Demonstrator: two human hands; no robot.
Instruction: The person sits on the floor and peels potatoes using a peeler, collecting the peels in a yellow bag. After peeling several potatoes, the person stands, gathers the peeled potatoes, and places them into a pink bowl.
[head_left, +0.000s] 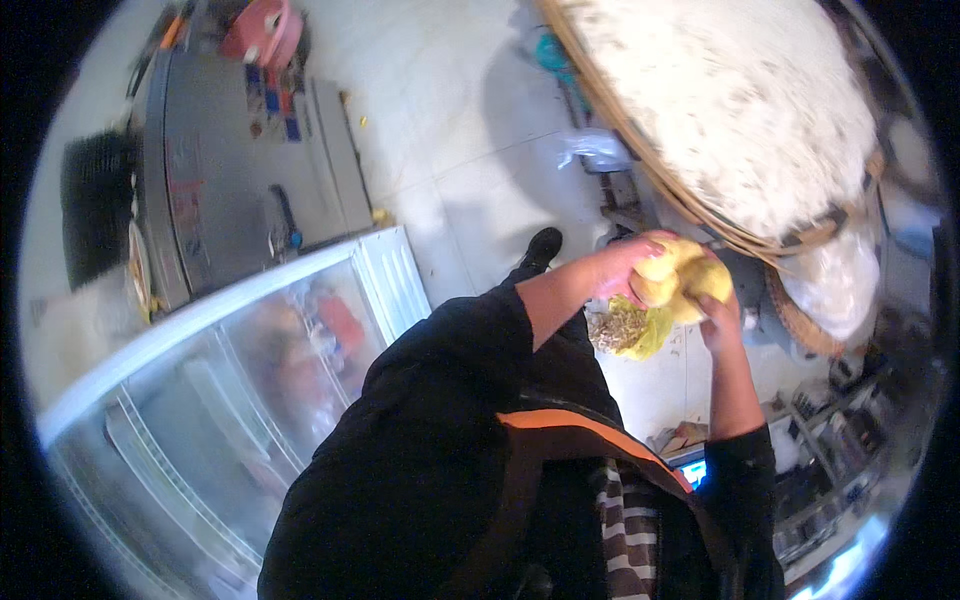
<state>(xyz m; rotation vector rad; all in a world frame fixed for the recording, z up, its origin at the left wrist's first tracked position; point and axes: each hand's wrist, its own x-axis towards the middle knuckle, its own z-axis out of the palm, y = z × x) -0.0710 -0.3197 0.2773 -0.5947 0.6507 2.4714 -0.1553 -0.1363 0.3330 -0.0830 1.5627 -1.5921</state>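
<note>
Both of my hands hold a soft, pale yellow lump that looks like dough (686, 274), out in front of my body. My left hand (626, 266) grips its left side. On its right side, the fingers of my right hand (720, 319) press into it. Beneath the lump, lower down, a yellow plastic bag (652, 337) surrounds a heap of thin brownish strands (616, 328). A large round woven tray (660, 176) spreads beyond my hands, filled with a white, fluffy-looking mass (727, 105) whose kind I cannot tell.
At the left stands a glass-topped display fridge (300, 262) beside a grey appliance (232, 165) with a pink basket (266, 34) on it. A clear plastic bag (840, 277) hangs by the tray's edge. Shelves with small items (817, 450) line the lower right.
</note>
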